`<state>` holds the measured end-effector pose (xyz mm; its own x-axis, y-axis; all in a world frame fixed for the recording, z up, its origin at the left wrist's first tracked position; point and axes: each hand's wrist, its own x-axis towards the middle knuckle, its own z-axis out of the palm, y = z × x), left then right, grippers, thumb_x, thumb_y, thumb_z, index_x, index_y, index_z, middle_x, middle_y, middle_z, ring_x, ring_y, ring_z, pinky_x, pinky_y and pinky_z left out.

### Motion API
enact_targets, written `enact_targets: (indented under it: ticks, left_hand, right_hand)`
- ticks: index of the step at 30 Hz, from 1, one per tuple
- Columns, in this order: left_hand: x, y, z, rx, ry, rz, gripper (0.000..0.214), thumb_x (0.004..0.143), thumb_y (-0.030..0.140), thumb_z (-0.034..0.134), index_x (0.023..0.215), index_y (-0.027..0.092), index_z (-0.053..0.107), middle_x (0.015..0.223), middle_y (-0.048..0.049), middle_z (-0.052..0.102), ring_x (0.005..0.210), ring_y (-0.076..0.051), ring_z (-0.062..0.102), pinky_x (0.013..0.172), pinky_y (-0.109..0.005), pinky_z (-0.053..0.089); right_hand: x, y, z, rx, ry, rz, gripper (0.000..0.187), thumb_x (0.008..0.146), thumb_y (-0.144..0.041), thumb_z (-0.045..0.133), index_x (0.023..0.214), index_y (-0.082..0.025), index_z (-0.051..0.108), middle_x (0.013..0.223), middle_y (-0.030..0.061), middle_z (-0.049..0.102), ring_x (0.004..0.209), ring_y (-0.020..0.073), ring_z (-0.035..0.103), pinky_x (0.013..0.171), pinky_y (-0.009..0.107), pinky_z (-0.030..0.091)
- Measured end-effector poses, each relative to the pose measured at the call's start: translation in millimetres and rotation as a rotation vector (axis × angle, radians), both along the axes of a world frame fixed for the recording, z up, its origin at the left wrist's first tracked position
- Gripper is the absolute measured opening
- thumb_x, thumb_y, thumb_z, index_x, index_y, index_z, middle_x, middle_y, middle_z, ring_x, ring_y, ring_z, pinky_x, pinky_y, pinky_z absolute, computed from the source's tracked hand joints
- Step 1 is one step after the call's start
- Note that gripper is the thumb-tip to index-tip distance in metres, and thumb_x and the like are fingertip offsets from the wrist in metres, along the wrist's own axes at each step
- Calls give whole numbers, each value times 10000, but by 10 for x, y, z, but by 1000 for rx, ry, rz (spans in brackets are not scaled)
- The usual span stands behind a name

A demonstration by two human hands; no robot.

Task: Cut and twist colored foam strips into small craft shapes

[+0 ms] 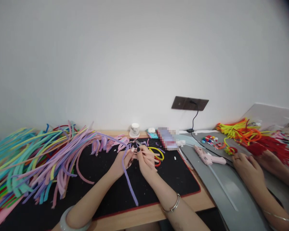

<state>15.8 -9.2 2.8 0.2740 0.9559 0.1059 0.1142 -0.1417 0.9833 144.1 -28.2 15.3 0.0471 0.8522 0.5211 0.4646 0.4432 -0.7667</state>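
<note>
My left hand [124,159] is closed around a long purple pipe cleaner [130,184] that trails toward me over the black mat [178,179]. My right hand [145,158] is closed on small scissors [137,142], their blades at the purple pipe cleaner just above my left fingers. Both hands meet over the middle of the mat. Cut pink and purple pieces [110,142] lie just behind them.
A big heap of coloured pipe cleaners [26,157] covers the left side. Yellow and red loops [157,154], a small white cup [135,130] and a pink glue gun [208,156] lie nearby. Another person's hands [249,168] work at the right over a grey sheet [226,189].
</note>
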Motion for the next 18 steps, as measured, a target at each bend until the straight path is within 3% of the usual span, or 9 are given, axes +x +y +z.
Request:
enact_targets:
  ticks: [6,13,18]
  left_hand:
    - [-19,-1,2,48,33,-7,472,865,573,371,573,202,354,452,57,339,417,-91,322,436,-228,233]
    - [-30,2,29,79,63,17,462,865,562,364,570,207,346,461,51,344,422,-95,327,431,-233,237]
    - [-33,27,-13,114,48,20,404,869,532,387,634,203,397,495,64,318,419,-90,319,425,-229,245]
  right_hand:
    - [-3,2,-3,-30,1,-11,218,893,-266,399,848,-208,604,718,15,640,639,161,599,618,263,460]
    - [14,4,-28,-26,-53,-38,285,900,-343,420,691,-199,551,620,0,584,563,139,535,565,249,400]
    - [-6,12,-42,-75,42,18,279,882,-341,425,660,-193,508,587,-13,533,554,130,496,549,240,377]
